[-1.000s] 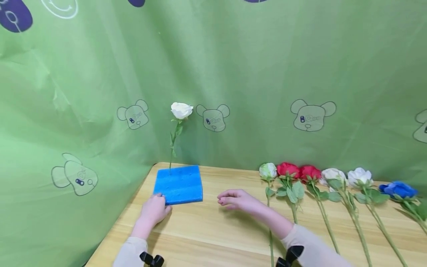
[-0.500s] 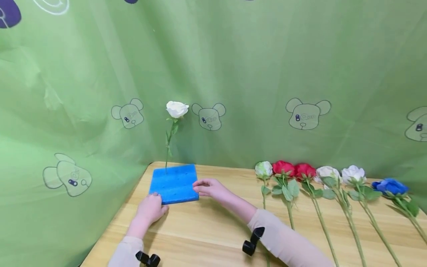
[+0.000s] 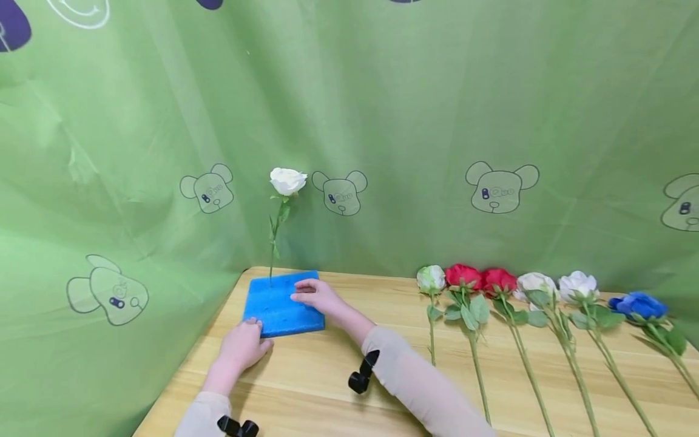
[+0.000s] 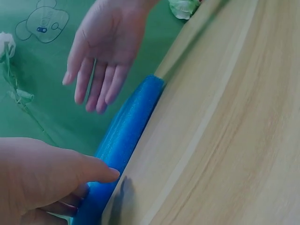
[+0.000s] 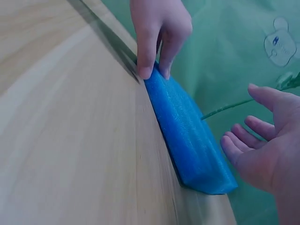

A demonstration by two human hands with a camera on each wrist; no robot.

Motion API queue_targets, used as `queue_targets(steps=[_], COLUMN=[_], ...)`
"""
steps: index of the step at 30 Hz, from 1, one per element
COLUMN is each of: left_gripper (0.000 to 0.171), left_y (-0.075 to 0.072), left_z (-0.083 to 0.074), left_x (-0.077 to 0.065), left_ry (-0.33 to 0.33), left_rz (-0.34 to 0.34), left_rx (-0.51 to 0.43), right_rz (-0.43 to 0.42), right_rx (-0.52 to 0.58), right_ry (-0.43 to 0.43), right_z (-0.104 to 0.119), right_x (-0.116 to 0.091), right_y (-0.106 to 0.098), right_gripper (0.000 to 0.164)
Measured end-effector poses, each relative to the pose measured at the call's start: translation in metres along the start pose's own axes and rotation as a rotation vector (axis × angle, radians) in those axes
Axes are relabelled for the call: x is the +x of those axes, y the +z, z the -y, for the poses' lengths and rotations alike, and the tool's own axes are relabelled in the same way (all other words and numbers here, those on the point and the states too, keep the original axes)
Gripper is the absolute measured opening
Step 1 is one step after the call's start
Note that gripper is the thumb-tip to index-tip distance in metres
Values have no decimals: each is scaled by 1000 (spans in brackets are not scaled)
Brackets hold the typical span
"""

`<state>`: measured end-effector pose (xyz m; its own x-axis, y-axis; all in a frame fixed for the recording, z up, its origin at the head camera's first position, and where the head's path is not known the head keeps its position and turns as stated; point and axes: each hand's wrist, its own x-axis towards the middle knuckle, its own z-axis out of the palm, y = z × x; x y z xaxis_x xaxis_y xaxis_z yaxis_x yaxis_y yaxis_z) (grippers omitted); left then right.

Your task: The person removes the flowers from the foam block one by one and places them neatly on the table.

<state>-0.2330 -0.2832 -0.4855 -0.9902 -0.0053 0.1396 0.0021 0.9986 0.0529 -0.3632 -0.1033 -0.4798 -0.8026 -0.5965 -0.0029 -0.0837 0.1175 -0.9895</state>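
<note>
A blue foam block [image 3: 284,315] lies flat at the table's left. One white artificial rose [image 3: 287,181] stands upright with its stem in the block's back left part. My left hand [image 3: 239,347] grips the front left corner; in the right wrist view the left hand [image 5: 161,30] pinches the block [image 5: 192,136] between thumb and fingers. Over the block's right side hovers my right hand [image 3: 323,300], holding nothing. From the left wrist the right hand [image 4: 110,51] shows its palm, fingers loosely extended and apart from the foam [image 4: 136,117].
Several artificial roses lie in a row on the wooden table [image 3: 327,382] at right: a pale green-white one [image 3: 431,280], two red roses [image 3: 463,276], two whitish roses [image 3: 577,285] and a blue one [image 3: 640,305]. A green curtain [image 3: 409,121] hangs behind and at the left.
My right hand has moved left, from the table beside the block to above its right side. The left hand keeps its grip on the corner. The head view has shifted slightly.
</note>
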Motion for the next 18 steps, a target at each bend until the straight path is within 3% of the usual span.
queue_targets(steps=[4,9,13,18], left_gripper=[52,54,53,52], left_y=[1,1,1,0], left_z=[3,7,10,11], left_x=[-2,-3,-3,-3], left_ry=[4,8,-4,-19], left_rz=[-4,-3,13,16], left_rx=[-29,-58,-94,-135], right_rz=[-6,-77,-152,-188], right_rx=[17,99,74,55], right_ry=[15,59,69,49], right_z=[-5,-9,-13,-17], right_x=[16,31,45,57], right_y=[13,35,47,55], right_gripper=[55,57,55,53])
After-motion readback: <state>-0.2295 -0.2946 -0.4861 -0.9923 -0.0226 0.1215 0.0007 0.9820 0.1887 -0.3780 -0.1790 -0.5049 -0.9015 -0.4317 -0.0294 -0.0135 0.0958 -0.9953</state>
